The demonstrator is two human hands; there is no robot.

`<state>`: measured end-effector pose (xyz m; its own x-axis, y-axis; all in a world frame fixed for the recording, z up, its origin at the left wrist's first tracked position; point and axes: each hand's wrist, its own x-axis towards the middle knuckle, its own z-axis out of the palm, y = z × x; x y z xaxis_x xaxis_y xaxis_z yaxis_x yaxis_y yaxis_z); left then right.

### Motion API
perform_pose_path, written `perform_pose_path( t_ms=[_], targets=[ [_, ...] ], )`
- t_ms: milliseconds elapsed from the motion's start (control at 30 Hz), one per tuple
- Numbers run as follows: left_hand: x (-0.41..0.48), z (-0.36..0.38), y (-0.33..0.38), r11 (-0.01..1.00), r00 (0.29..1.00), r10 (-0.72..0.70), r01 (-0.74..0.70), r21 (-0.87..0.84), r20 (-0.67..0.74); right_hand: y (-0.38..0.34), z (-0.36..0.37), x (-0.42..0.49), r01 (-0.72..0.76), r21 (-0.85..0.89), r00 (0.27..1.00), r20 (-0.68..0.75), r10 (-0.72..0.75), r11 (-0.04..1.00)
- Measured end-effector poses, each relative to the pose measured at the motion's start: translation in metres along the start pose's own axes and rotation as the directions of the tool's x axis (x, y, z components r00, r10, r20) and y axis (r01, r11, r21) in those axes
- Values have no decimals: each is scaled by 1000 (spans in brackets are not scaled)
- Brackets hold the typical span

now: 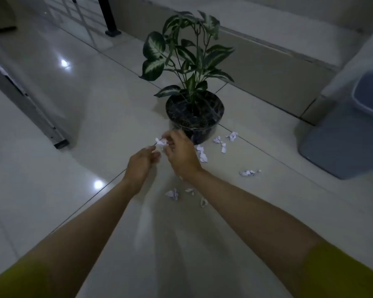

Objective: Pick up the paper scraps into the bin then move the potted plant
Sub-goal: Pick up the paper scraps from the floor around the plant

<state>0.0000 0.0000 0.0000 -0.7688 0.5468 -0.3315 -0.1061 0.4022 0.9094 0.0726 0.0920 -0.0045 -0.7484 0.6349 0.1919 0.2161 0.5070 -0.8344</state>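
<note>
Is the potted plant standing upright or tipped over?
Upright: the potted plant sits flat on the floor, its stems rising straight up.

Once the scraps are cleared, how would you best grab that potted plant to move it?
Probably with both hands around the pot's round sides, below the rim, coming in low from the near side. The thin stems and leaves spread wide above and look too flimsy to lift by.
</note>
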Motion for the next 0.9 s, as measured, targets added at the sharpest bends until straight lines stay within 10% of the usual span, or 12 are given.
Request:
perform_pose_path(
  t_ms=[167,400,567,667,767,900],
  targets=[
    [-10,20,20,815,968,-139,231,-531,208,-15,-9,-1,77,10,997,-9,-77,997],
    [-14,15,19,732,968,-223,242,-637,111,-19,-20,-28,261,-157,957,175,-233,953],
    [-15,1,17,679,954,-251,293,-673,163,11,-25,-63,589,-378,659,736,-154,715],
    [-18,-1,21,678,948,-252,318,-663,196,18,-22,-73,622,-383,563,825,-51,683],
    [-21,2,25,689,943,-254,333,-644,217,10,-29,-68,396,-328,741,666,-86,858],
    [-23,10,32,704,925,-249,377,-602,288,-21,-42,-39,-86,81,995,66,81,993]
  ],
)
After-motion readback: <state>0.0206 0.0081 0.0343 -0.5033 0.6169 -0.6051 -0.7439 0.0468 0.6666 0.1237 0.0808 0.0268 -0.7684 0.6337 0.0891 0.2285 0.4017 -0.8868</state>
